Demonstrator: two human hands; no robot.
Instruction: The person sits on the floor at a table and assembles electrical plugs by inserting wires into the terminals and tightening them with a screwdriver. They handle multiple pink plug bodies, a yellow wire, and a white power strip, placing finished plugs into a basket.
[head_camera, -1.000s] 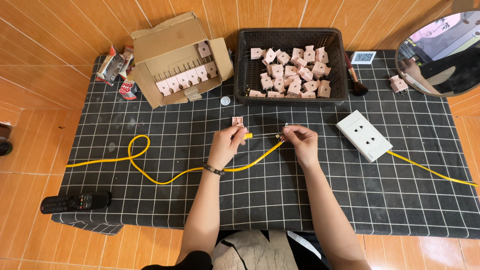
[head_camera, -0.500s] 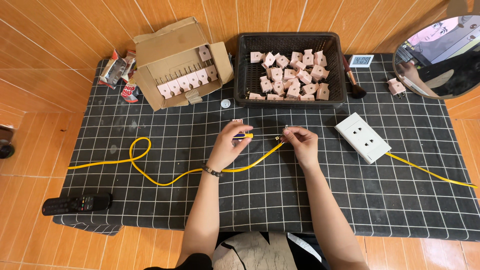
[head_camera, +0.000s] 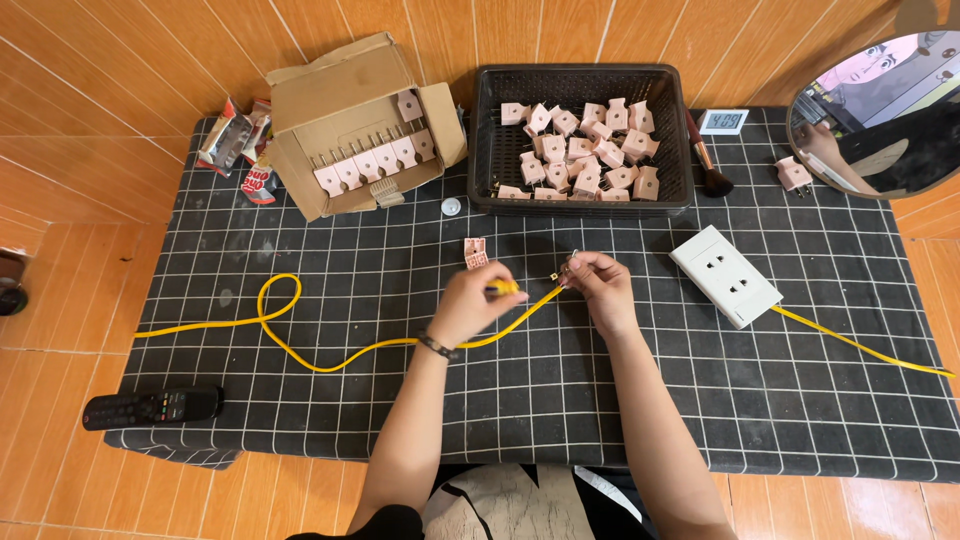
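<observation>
wiring step in hand, mid-frame: left hand (head_camera: 470, 300) pinches the yellow cable (head_camera: 330, 362) near its end, right hand (head_camera: 598, 285) grips small metal pins (head_camera: 562, 272) at the tip. the open pink plug shell (head_camera: 475, 251) lies just above. seating the wires likely needs steady, fine alignment.

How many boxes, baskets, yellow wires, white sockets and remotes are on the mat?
Cardboard box: 1
Black basket: 1
Yellow cables: 2
White socket block: 1
Remote control: 1
Total: 6
</observation>
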